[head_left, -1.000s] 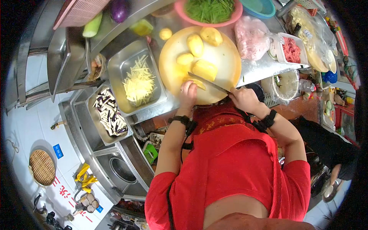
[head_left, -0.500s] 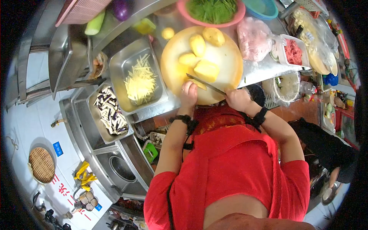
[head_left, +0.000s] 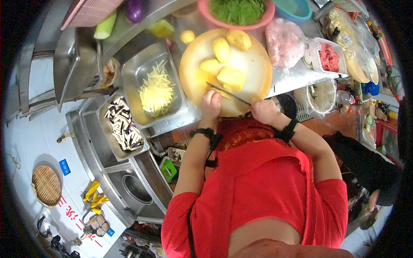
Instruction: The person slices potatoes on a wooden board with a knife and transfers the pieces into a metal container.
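On a round cutting board [head_left: 254, 84], my right hand [head_left: 264, 112] grips the handle of a kitchen knife [head_left: 229, 93]. The blade points away to the left, just past the fingertips of my left hand [head_left: 211, 104]. Those fingers are curled and pressed down on a potato piece [head_left: 224, 95] beside the blade; part of it is hidden. Beyond the knife lies a large cut potato [head_left: 231, 78]. Whole peeled potatoes [head_left: 221, 50] sit farther back on the board.
Left of the board, a steel tray [head_left: 131, 73] holds potato strips [head_left: 157, 92]. Next to it is a tray of eggplant strips [head_left: 122, 124]. Behind are a pink basin of greens [head_left: 236, 12] and a bagged pink item [head_left: 284, 43]; minced meat [head_left: 329, 58] sits right. Another person's dark sleeve [head_left: 361, 159] shows.
The blade's tip has shifted slightly left, and my right hand has moved a little with it. My left hand stays at nearly the same spot.
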Demonstrator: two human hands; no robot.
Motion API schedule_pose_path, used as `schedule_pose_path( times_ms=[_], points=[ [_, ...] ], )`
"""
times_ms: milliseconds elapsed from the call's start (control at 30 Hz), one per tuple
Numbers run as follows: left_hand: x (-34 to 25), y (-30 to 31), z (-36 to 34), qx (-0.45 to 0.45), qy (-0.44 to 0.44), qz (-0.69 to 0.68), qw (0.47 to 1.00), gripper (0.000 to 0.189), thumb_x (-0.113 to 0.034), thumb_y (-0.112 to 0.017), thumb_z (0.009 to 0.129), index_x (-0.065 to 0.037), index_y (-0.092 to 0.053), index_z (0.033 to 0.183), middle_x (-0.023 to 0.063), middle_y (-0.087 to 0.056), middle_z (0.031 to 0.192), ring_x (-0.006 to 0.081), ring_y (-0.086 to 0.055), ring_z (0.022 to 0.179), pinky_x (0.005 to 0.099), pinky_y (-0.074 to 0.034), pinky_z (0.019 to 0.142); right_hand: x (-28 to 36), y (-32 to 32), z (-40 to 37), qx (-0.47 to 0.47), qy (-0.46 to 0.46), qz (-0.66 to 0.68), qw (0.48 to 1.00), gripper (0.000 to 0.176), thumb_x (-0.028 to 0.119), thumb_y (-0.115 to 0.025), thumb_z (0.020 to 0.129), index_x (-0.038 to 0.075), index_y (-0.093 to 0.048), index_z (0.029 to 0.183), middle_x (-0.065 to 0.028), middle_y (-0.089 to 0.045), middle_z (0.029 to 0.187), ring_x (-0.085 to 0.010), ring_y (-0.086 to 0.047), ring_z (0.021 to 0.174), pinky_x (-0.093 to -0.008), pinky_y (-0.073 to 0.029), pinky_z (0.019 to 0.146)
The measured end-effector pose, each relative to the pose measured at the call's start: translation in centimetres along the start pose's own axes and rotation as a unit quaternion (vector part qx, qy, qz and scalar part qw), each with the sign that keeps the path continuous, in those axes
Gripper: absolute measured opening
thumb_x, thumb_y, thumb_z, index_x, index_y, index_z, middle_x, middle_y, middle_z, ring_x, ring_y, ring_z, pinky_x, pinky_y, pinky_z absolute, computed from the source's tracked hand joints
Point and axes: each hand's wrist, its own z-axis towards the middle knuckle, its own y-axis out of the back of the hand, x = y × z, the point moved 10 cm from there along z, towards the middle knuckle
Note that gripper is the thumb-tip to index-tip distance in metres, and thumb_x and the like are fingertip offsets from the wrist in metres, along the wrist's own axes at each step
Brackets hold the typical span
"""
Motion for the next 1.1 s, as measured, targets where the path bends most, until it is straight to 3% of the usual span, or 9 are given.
schedule_pose_path(
  times_ms=[133,433,633,833,933,1100],
  points=[
    [0.2,-0.3,-0.1,0.003,0.007,-0.003,1.000,0.018,-0.005,-0.063,0.076,-0.005,-0.054,0.091,0.0126,-0.051,0.100,0.0319,-0.051,0.093,0.0415,-0.044,0.081,0.7,2.7,-0.9,-0.037,0.029,0.031,0.998,0.020,0.023,-0.049,0.085,0.003,-0.054,0.087,-0.0163,-0.060,0.060,-0.0330,-0.061,0.054,-0.0433,-0.049,0.049],
    [-0.1,0.2,0.2,-0.012,0.001,0.004,1.000,0.020,-0.004,-0.065,0.074,-0.006,-0.055,0.091,0.0110,-0.053,0.099,0.0317,-0.055,0.086,0.0398,-0.048,0.074,-0.2,2.7,-2.3,-0.069,0.052,0.038,0.996,0.019,0.022,-0.050,0.084,0.003,-0.053,0.084,-0.0165,-0.059,0.059,-0.0327,-0.060,0.052,-0.0439,-0.048,0.048],
    [-0.2,0.5,0.5,-0.007,-0.002,0.006,1.000,0.019,-0.005,-0.065,0.073,-0.006,-0.055,0.089,0.0092,-0.053,0.098,0.0294,-0.055,0.086,0.0387,-0.048,0.074,-0.2,0.5,-0.3,-0.027,0.018,0.008,0.999,0.020,0.024,-0.051,0.084,0.004,-0.054,0.084,-0.0160,-0.059,0.058,-0.0329,-0.061,0.053,-0.0436,-0.047,0.048],
    [0.2,-0.1,-0.1,-0.001,0.010,0.012,1.000,0.019,-0.005,-0.065,0.073,-0.006,-0.055,0.089,0.0092,-0.052,0.099,0.0299,-0.054,0.087,0.0385,-0.048,0.075,-0.4,3.1,-2.0,-0.075,0.038,0.037,0.996,0.022,0.025,-0.052,0.085,0.004,-0.053,0.091,-0.0154,-0.060,0.060,-0.0325,-0.061,0.055,-0.0436,-0.047,0.048],
    [0.0,0.0,0.0,-0.016,0.002,-0.001,1.000,0.020,-0.004,-0.065,0.072,-0.006,-0.055,0.089,0.0096,-0.051,0.100,0.0305,-0.054,0.088,0.0390,-0.048,0.075,-0.2,3.4,-2.5,-0.054,0.050,0.029,0.997,0.022,0.024,-0.053,0.084,0.004,-0.052,0.094,-0.0154,-0.060,0.061,-0.0326,-0.061,0.056,-0.0436,-0.048,0.049],
    [-0.2,0.3,0.1,-0.013,0.004,0.003,1.000,0.021,-0.003,-0.065,0.072,-0.006,-0.055,0.091,0.0105,-0.051,0.101,0.0307,-0.054,0.089,0.0396,-0.048,0.076,0.1,2.4,-1.8,-0.040,0.044,0.029,0.998,0.021,0.024,-0.052,0.084,0.003,-0.055,0.087,-0.0161,-0.060,0.062,-0.0329,-0.062,0.057,-0.0434,-0.048,0.050]
  ],
)
